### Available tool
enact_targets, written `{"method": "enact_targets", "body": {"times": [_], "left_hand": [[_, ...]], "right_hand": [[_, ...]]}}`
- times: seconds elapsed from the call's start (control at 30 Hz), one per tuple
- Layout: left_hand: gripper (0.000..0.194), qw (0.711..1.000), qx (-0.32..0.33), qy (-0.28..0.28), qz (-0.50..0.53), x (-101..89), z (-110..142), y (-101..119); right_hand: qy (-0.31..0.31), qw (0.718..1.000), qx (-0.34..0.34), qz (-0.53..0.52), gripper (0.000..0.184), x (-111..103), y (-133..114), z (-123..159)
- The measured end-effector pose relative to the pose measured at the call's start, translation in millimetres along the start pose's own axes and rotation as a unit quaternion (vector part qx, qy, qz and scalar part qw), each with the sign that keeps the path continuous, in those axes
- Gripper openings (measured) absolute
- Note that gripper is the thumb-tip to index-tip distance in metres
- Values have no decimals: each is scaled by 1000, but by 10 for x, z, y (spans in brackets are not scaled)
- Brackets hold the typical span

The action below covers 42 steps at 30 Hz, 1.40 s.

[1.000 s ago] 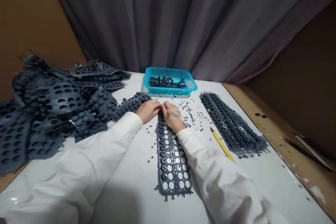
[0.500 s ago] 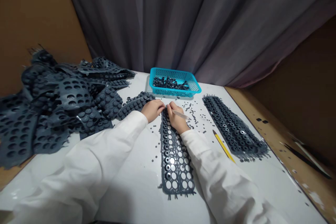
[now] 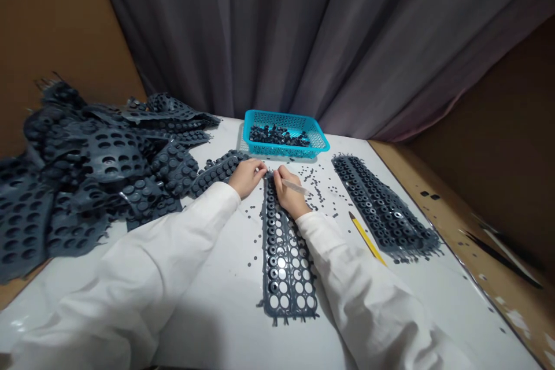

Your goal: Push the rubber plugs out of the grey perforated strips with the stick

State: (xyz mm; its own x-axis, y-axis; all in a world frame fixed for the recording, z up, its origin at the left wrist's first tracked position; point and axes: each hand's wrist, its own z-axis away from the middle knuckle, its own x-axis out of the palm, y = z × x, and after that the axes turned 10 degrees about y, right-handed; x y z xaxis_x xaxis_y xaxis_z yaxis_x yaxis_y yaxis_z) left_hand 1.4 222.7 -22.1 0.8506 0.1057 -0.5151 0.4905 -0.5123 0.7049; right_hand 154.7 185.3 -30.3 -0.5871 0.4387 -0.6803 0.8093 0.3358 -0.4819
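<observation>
My right hand (image 3: 288, 192) is shut on a slim translucent pick (image 3: 295, 187), its tip pointing back toward my fingers at the far end of a grey perforated rubber strip (image 3: 284, 260). Many of the strip's holes are empty, and dark rubber rings sit in others. My left hand (image 3: 247, 178) lies next to my right, its fingertips at that same far end. Whether those fingers pinch the strip is hidden. Its palm sits just beyond a shorter rubber strip (image 3: 219, 170).
A large heap of grey moulded rubber sheets (image 3: 87, 167) covers the left of the white table (image 3: 208, 306). A teal plastic basket (image 3: 285, 134) holds dark rubber pieces. Tiny discs (image 3: 318, 188) are scattered near another strip (image 3: 381, 205) and a yellow pencil (image 3: 366, 238).
My hands stay close together at the strip's far end, and the pick stays in my right hand. The whole view has shifted slightly with my head.
</observation>
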Motion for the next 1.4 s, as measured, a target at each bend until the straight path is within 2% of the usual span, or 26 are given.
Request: {"method": "enact_targets", "body": {"times": [0.1,0.27,0.4,0.47,0.5,0.6,0.63,0.7,1.03,1.1,1.27,1.33,1.4], "left_hand": [[13,998,-49,20,43,-32,-24,-21],[19,979,-141,0,150,-18,-31,-55],[28,950,-216,-17,225,-46,-71,32],[32,913,-270,-42,303,-87,-100,114],[32,879,-306,-57,361,-107,-112,155],[28,748,-414,-85,512,-138,-130,238],[27,723,-435,-87,529,-136,-129,246],[26,704,-460,-88,534,-118,-119,235],[32,706,-467,-109,522,-119,-102,140],[35,728,-449,-122,503,-127,-103,143],[58,821,-378,-134,407,-88,-61,145],[64,833,-362,-136,397,-69,-40,147],[64,828,-357,-134,411,-62,-30,148]], "right_hand": [[0,1000,7,-13,25,-5,-3,-4],[4,995,29,-97,26,-63,7,-6],[35,967,125,-219,32,-105,47,1],[53,953,166,-249,33,-106,62,1],[56,950,174,-253,33,-104,65,-1],[47,953,167,-249,33,-97,61,-11],[43,954,162,-248,33,-96,59,-14],[40,955,154,-250,33,-95,56,-19],[29,956,154,-247,33,-78,79,-15],[31,957,151,-247,33,-82,75,-14],[28,958,153,-240,34,-94,67,-14],[29,958,152,-243,33,-96,67,-14],[29,957,153,-244,33,-99,65,-15]]}}
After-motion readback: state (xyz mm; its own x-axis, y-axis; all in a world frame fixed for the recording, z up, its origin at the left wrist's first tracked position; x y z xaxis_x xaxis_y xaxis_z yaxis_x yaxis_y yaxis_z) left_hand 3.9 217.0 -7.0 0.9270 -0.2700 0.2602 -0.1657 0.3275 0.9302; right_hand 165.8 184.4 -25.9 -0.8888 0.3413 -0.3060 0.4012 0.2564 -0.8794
